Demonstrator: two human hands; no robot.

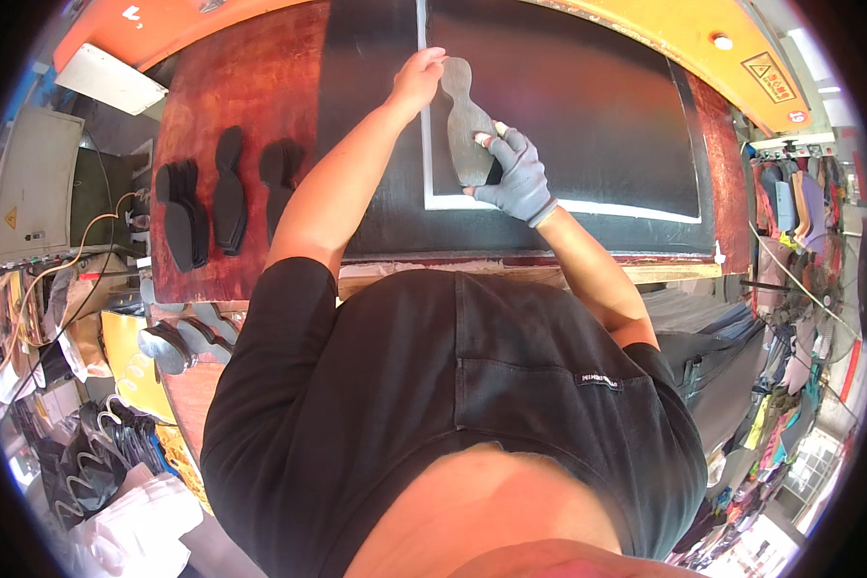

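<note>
A grey, sole-shaped piece with a narrow waist stands between my hands over a black sheet. Bare, my left hand has its fingers closed at the piece's far, rounded end. My right hand, in a grey glove with bare fingertips, grips the near, wider end from the right side. Whether the piece rests on the sheet or is raised a little, I cannot tell. The black sheet bears a white line along its left and near sides. Left of my left arm lie several stacks of black sole-shaped pieces.
The stacks lie on a reddish-brown board. An orange machine beam arches along the far side. More sole-shaped things sit below the board's left near edge. A grey cabinet stands at left; hanging cloth pieces are at right.
</note>
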